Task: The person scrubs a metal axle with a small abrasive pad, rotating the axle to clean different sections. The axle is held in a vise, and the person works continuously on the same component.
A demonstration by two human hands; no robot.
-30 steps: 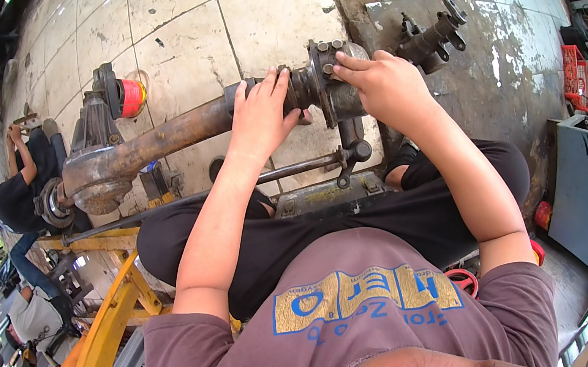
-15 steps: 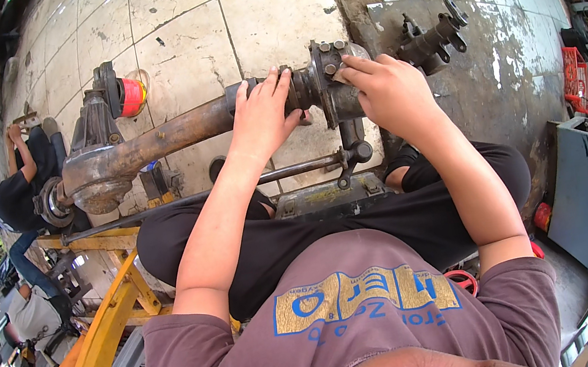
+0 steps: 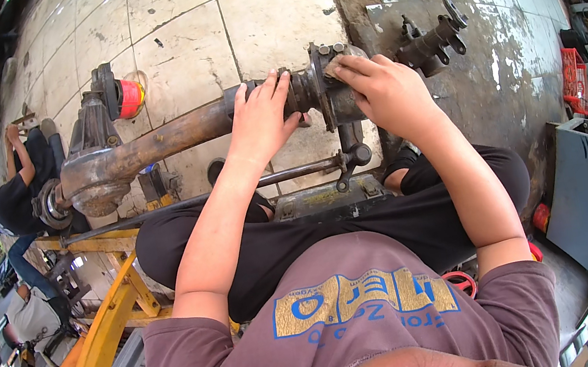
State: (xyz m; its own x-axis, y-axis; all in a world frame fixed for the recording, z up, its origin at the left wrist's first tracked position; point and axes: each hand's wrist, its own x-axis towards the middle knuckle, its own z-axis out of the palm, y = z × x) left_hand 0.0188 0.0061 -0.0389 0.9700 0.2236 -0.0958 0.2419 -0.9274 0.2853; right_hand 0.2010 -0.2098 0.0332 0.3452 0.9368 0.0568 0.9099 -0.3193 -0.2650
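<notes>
One long axle (image 3: 185, 129) lies crosswise, its axis running left to right, the left hand (image 3: 262, 118) spread loosely over it, the right hand (image 3: 388, 88), nearer the bolted flange (image 3: 326, 98), pinching a small tan scrap (image 3: 331, 68).

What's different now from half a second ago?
The right hand has slid slightly left and away from the body, with a small, thin tan piece at its fingertips now covering a bolt head. The left hand stays on the long, rusty brown metal axle, which hasn't visibly moved.
</notes>
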